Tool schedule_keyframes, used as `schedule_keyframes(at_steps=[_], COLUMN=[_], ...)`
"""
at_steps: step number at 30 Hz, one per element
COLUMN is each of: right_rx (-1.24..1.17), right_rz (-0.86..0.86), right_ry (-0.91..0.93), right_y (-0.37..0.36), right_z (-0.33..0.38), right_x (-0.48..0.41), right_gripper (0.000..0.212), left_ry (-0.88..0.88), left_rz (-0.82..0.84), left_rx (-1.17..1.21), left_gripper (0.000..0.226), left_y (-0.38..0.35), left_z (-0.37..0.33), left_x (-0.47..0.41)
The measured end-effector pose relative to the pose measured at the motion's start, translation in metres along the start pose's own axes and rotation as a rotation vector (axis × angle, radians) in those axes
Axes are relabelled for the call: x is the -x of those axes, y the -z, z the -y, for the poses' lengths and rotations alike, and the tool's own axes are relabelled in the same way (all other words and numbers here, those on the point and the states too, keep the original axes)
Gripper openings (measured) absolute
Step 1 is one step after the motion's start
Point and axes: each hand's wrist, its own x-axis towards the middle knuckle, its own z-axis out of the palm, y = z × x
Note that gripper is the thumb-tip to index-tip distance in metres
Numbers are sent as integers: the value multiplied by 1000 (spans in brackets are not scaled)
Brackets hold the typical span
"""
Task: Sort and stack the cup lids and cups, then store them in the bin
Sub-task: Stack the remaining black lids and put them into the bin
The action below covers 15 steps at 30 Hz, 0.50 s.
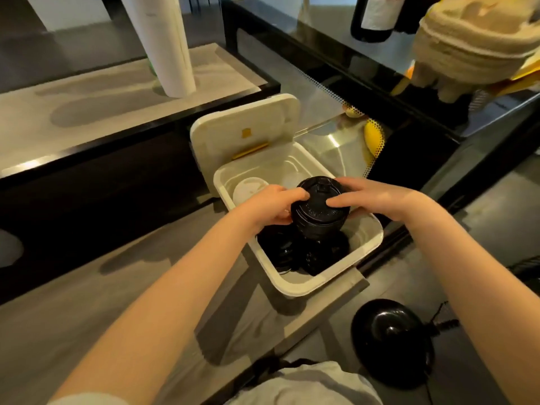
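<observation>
A stack of black cup lids [320, 213] is held over the open white bin [369, 245]. My left hand [270, 204] grips the stack's left side. My right hand [377, 198] holds the right side, with fingers lying across the top lid. More black lids [295, 254] lie loose in the bin's near half. White lids [248, 190] sit at the bin's far left corner. The bin's hinged white lid [245, 131] stands open behind it.
The bin rests on a low grey table [87, 287]. A black counter with a pale top [87, 112] carries a white paper roll [163, 45]. A glass display case [380, 92] stands at right. A black round base [391, 340] lies on the floor.
</observation>
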Motion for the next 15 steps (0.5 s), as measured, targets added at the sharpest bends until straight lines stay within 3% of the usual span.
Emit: schedule_keyframes(at_steps=[4, 6, 8, 11, 15], right_rx=[8, 26, 118, 339, 287], right_rz=[-36, -56, -130, -254, -121], right_ry=[-20, -23, 6, 126, 147], right_y=[3, -1, -6, -7, -3], right_z=[-14, -19, -23, -25, -34], right_x=[2, 4, 6, 10, 13], right_gripper=[30, 31, 41, 65, 75], left_ry=[72, 94, 113, 132, 161], left_rz=[6, 24, 14, -25, -62], left_rx=[12, 7, 9, 12, -13], left_gripper=[35, 25, 23, 42, 38], left_y=[-18, -23, -25, -29, -41], left_z=[-2, -2, -1, 4, 4], left_x=[-9, -11, -12, -14, -17])
